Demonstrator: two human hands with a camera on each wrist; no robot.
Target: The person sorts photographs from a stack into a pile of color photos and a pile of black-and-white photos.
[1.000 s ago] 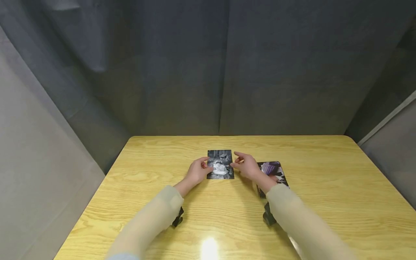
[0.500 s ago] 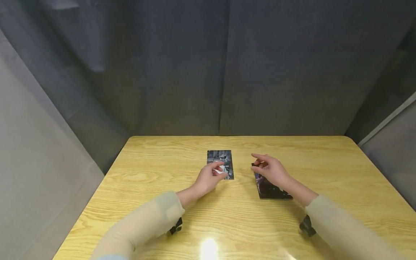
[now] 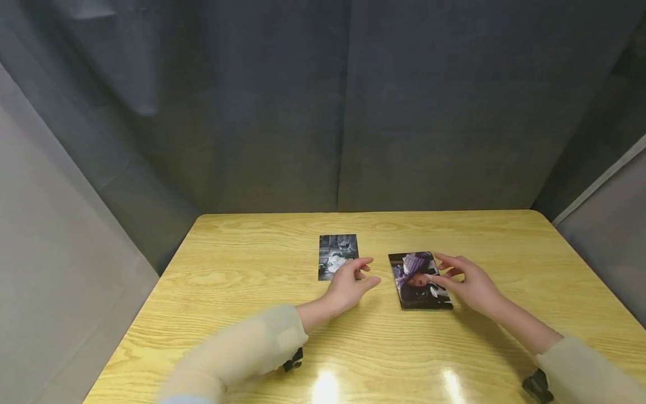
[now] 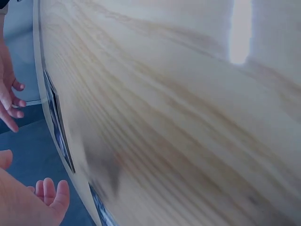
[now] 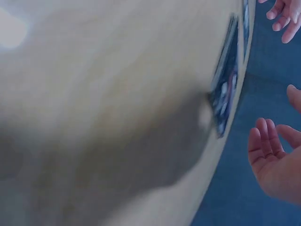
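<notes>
A black-and-white photo card (image 3: 331,249) lies flat on the wooden table, its lower right part covered by my left hand (image 3: 349,285). That hand hovers with bent, parted fingers and nothing between them. To its right lies a small stack of glossy picture cards (image 3: 421,297), with a purple and dark picture on top. My right hand (image 3: 471,285) is at the stack's right edge, thumb and fingers apart, thumb over the picture; whether it touches is unclear. In the right wrist view the right hand (image 5: 273,165) appears off the table, apart from the stack (image 5: 226,89).
The light wooden table (image 3: 242,264) ends at a dark grey curtain (image 3: 272,140) behind. Pale panels (image 3: 45,252) stand at the left and right. Small black devices (image 3: 538,386) are strapped at both wrists. Bright glare spots (image 3: 324,387) lie near the front.
Both hands have moved right. The left hand has left the photo card's left edge and come across its corner; the right hand has passed over the stack to its right side.
</notes>
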